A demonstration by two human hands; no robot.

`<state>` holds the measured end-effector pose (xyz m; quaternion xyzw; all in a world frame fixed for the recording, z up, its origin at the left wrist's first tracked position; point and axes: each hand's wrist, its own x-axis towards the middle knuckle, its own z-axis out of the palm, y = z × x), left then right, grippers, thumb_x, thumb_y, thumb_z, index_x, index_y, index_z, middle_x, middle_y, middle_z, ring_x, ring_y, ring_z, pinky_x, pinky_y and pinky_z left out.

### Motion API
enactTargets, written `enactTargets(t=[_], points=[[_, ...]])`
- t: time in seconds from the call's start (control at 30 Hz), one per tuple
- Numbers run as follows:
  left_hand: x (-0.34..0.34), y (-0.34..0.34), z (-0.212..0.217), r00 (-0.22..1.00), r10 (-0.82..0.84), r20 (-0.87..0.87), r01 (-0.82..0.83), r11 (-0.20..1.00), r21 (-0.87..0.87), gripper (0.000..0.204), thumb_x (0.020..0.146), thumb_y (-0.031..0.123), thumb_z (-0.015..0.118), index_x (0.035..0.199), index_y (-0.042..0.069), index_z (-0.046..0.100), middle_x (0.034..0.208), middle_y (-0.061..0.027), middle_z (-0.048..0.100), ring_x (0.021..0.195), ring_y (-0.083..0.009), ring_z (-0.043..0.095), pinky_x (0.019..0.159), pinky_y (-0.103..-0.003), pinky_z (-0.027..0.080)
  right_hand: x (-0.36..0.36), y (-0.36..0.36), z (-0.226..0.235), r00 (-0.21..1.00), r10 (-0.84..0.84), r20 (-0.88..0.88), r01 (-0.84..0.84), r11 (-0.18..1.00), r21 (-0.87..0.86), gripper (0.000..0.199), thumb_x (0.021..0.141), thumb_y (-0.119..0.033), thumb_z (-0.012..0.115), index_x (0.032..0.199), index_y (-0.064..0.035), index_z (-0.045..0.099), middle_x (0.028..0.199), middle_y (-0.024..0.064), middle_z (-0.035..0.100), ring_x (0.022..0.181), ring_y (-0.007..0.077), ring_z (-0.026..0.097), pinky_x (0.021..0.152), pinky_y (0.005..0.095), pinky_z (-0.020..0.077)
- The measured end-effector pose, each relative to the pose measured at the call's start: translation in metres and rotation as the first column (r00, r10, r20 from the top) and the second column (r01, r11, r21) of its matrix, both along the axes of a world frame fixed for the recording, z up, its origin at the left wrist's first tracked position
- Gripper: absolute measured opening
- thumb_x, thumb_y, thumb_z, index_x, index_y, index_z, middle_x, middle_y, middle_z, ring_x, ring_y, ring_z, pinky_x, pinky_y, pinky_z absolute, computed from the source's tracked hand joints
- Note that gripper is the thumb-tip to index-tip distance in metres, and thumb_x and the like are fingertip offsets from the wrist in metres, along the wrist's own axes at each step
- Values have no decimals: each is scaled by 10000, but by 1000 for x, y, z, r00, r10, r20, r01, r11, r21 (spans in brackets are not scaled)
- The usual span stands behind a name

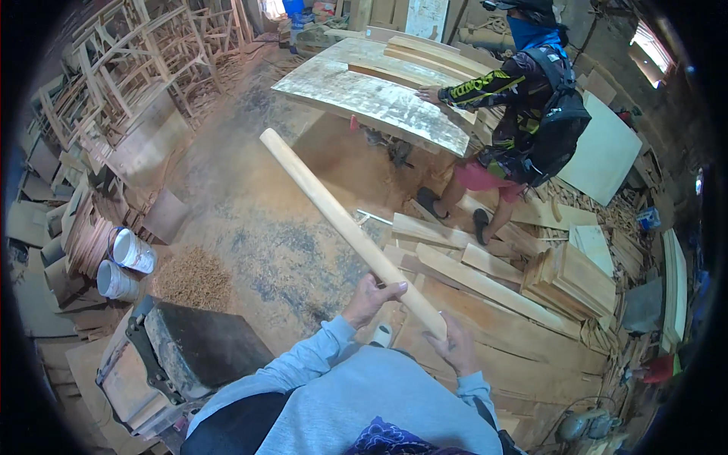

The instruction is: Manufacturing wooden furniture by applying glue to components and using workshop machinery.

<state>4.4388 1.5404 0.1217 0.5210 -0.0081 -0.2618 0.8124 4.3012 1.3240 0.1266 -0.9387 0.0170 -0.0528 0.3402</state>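
A long, smooth, pale wooden pole (334,214) slants from the upper left down to the lower right in front of my body. My left hand (369,300) is closed around its lower part, with the thumb lying across the top. Near its closest end, my right hand (455,345) grips the pole from the right side. The far end hangs free above the dusty floor (258,258), apart from the table beyond it.
A person in a dark patterned top (523,98) stands at a saw table (364,91) with boards on it. Planks (485,284) and stacked panels (572,280) lie to the right. At left are a dark machine (201,345), white buckets (135,250), a shavings heap (193,279) and wooden frames (129,68).
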Motion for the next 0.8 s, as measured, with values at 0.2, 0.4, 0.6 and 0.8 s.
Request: enactTargets(t=[0.2,0.4,0.6,0.8], points=[[20,-10,2,999,-32,12,31,997,67,387,856,183,784,1127,-37,616,1013,-110,679,908,-178,662,771,-317,563,18,-7,12,997,-33,-75,34,999,24,624,740,-306,865,1241,-24,623,1127,219,690,999,388,682,832,442,552],[32,-17,4,997,-68,21,66,996,66,409,835,230,802,1112,-4,613,974,-86,675,856,-136,649,737,-273,539,19,-8,1,997,-66,38,66,998,-11,553,776,-327,835,1209,-51,629,1017,183,705,900,374,692,751,439,557],[39,-19,-5,999,-51,-19,51,999,6,448,840,238,809,1148,-5,595,993,-78,669,864,-135,643,726,-279,536,24,-4,8,996,-74,41,75,997,-21,550,770,-314,841,1208,-51,640,1053,186,707,924,372,694,766,431,561],[53,-20,-2,991,-133,15,131,985,117,324,851,193,794,1056,-7,641,947,-77,683,829,-141,654,705,-278,542,23,-7,-4,993,-108,-43,108,994,-14,604,801,-353,804,1290,-63,599,1132,172,699,989,361,689,816,431,562]])
